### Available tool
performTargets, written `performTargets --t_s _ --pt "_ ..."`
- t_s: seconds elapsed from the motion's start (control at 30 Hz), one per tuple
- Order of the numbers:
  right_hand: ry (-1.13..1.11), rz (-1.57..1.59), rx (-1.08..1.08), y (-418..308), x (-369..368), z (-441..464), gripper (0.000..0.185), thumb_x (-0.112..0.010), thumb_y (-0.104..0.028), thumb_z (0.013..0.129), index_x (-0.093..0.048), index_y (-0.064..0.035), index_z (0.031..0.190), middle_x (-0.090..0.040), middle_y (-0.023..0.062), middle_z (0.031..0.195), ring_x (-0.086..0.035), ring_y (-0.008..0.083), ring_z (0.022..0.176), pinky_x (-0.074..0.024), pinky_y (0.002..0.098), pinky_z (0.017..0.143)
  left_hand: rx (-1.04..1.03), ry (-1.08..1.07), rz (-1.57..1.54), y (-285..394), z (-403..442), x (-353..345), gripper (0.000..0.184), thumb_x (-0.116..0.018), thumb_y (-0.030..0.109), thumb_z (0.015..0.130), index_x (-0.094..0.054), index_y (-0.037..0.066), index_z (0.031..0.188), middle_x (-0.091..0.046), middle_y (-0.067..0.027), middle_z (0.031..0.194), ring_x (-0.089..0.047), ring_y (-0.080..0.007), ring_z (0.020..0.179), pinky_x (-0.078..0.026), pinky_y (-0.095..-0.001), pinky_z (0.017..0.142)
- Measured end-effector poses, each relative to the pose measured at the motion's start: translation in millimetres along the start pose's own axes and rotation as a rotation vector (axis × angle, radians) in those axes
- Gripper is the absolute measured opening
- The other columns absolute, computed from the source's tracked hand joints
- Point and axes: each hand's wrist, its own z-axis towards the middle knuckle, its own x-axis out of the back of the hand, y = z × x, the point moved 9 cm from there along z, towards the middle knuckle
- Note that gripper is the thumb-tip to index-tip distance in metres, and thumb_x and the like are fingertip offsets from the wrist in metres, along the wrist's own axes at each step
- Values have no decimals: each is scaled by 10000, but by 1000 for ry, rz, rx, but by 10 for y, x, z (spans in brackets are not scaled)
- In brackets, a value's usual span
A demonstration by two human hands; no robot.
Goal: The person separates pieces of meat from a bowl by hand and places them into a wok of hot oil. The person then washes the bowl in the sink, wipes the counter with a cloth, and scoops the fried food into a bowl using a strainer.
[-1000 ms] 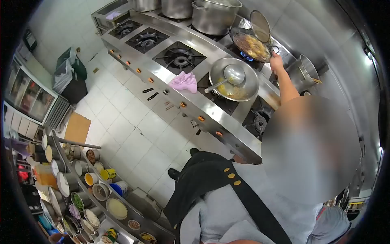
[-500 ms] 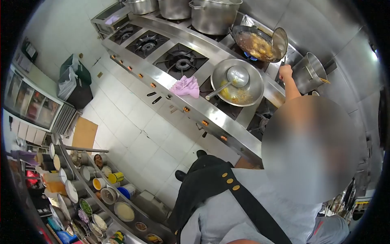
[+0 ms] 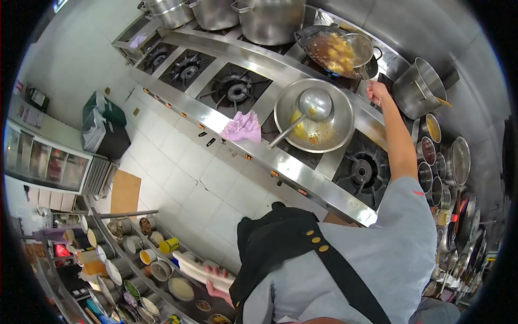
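Note:
At the back of the stove, my right hand (image 3: pixel 377 93) is closed round the handle of a wire-mesh strainer (image 3: pixel 358 49). The strainer's round head is at the right side of a dark wok (image 3: pixel 318 33), where golden pieces of food (image 3: pixel 338 53) sit in bubbling brown liquid. Low beside my apron, my left hand (image 3: pixel 218 282) grips a white plate (image 3: pixel 200 272), seen nearly edge-on. Nearer on the stove, a wide steel pan (image 3: pixel 339 120) holds a ladle (image 3: pixel 314 105) and yellow residue.
Large steel pots (image 3: pixel 271 21) line the back burners. A tall pot (image 3: pixel 420 89) stands right of the wok. A pink cloth (image 3: pixel 241 127) lies on the stove's front edge. At lower left, a counter carries several food containers (image 3: pixel 181 289). Small steel pots (image 3: pixel 426 151) stand at right.
My left hand has come into view with the white plate. The strainer has shifted lower over the wok's right side, and the liquid bubbles more. The view has turned slightly, showing more of my right arm.

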Motion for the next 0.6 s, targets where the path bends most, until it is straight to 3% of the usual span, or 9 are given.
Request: performTargets --t_s 0.1,0.13,0.2,0.3,0.43,0.47,0.57,0.6 --pt "-32 29 -57 -6 -82 -110 451 -424 -11 790 -378 -87 1232 -485 48 610 -388 121 359 -257 243 283 175 -434 -139 -289 594 -1043 706 -503 145 721 -182 109 1349 -401 -65 1046 -425 -189 828 -433 -366 629" --pt "3 -47 -14 -76 -116 -213 466 -398 -18 796 -374 -82 1257 -460 32 583 -372 110 358 -254 244 286 204 -407 -88 -384 781 -1200 739 -553 190 700 -208 79 1344 -431 -80 1080 -464 -195 872 -483 -384 673" --pt "78 -204 64 -195 -248 -501 501 -347 -31 809 -367 -73 1308 -410 2 529 -341 89 357 -249 244 292 293 -496 -69 -599 1134 -1714 749 -541 193 681 -206 87 1343 -428 -82 1049 -463 -189 843 -480 -363 632" --pt "141 -377 181 -354 -493 -893 562 -381 6 763 -366 -76 1318 -410 0 524 -351 93 353 -258 247 304 420 -557 -60 -941 1652 -2253 734 -531 190 680 -218 87 1336 -428 -84 1042 -465 -186 827 -477 -366 615" --pt "383 -754 292 -526 -718 -1308 512 -447 -15 733 -472 -56 1242 -616 151 748 -515 175 372 -400 325 357 632 -726 -32 -1357 2260 -2940 727 -524 185 679 -224 94 1335 -430 -81 1027 -462 -183 816 -477 -366 618" --pt "460 -893 426 -654 -863 -1489 475 -444 -27 744 -489 -38 1217 -620 209 898 -573 251 468 -482 356 510 686 -733 7 -1416 2371 -3093 715 -522 179 680 -236 99 1330 -434 -76 1015 -455 -181 801 -468 -359 611" --pt "633 -1164 729 -601 -1030 -1638 480 -453 -28 747 -476 -43 1226 -599 227 979 -611 318 626 -496 385 652 868 -783 50 -1617 2826 -3385 695 -524 169 680 -256 100 1317 -435 -72 1000 -451 -183 794 -459 -354 602" --pt "614 -1029 608 -527 -1062 -1673 484 -461 -30 744 -476 -51 1228 -599 237 963 -612 330 694 -487 392 699 899 -816 67 -1621 2914 -3551 672 -530 165 680 -280 99 1300 -435 -73 1000 -450 -185 788 -455 -354 590"
